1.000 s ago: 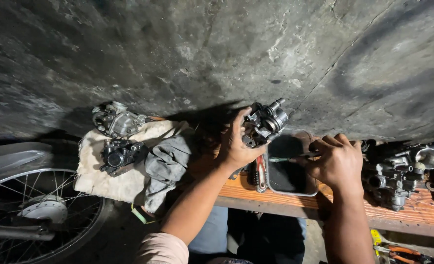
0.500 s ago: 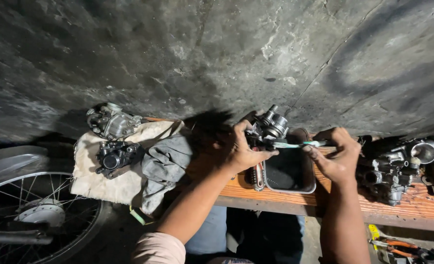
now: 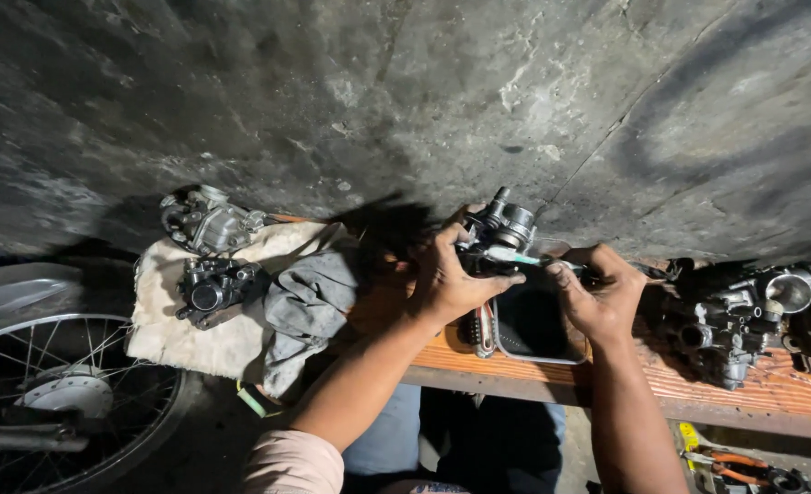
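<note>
Grey metal, a carburettor [image 3: 500, 229], sits raised above the wooden surface [image 3: 607, 375], clamped in the grip of the left hand [image 3: 449, 279], whose fingers wrap its lower body while the thumb lies along the underside. A thin tool with a pale green shaft [image 3: 524, 261] runs from the carburettor toward the right hand [image 3: 597, 297], whose grip is closed around the tool's far end; the tip meets the carburettor's side. Directly below the carburettor lies a dark rectangular tray [image 3: 533, 329] with a light rim, and just beside the tray, on the side nearer the left hand, a small ribbed part [image 3: 483, 329] rests on the surface. Well apart from the carburettor, beyond the left forearm, a whitish cloth [image 3: 204, 338] carries two more carburettors [image 3: 209, 220] [image 3: 213, 288], with a grey rag [image 3: 309, 306] crumpled at the cloth's near edge. Past the right hand, a cluster of further carburettor bodies [image 3: 744, 316] stands on the surface. Beyond the cloth, a spoked wheel [image 3: 49, 393] leans low against the rough concrete wall [image 3: 405, 101] that rises behind the carburettor.
</note>
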